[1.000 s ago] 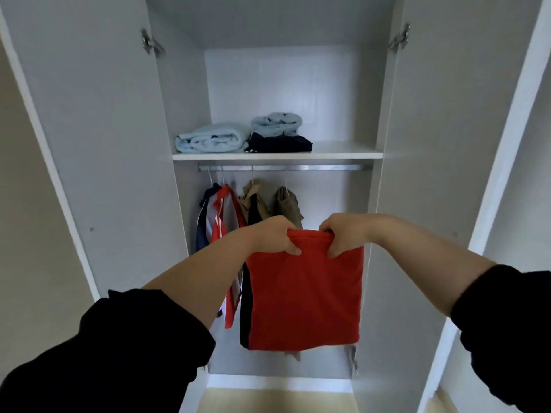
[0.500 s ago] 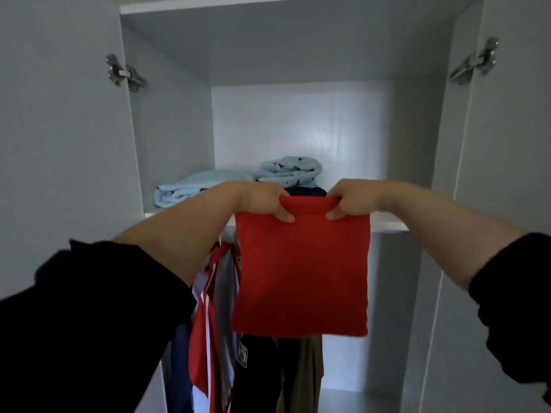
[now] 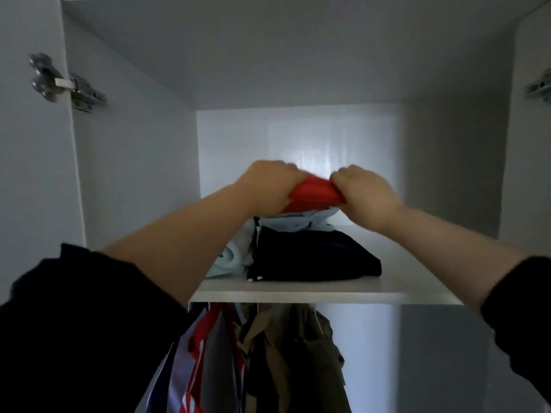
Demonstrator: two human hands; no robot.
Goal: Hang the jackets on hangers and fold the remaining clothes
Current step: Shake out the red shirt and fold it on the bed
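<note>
Head view: fingers (image 3: 290, 177) curled, red cloth (image 3: 313, 193) pinched at both ends by left hand (image 3: 269, 186) and right hand (image 3: 365, 192). Cloth, hung lower a moment ago, is now being laid on blue pile (image 3: 298, 220) on shelf (image 3: 402, 263); stacking judged nearly done.

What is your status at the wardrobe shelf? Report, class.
Left hand, right hand: both gripping the red garment. It sits just over the light blue garment and navy garment on the shelf. Nothing in the way.

red garment (image 3: 313, 193) — now atop shelf pile
</note>
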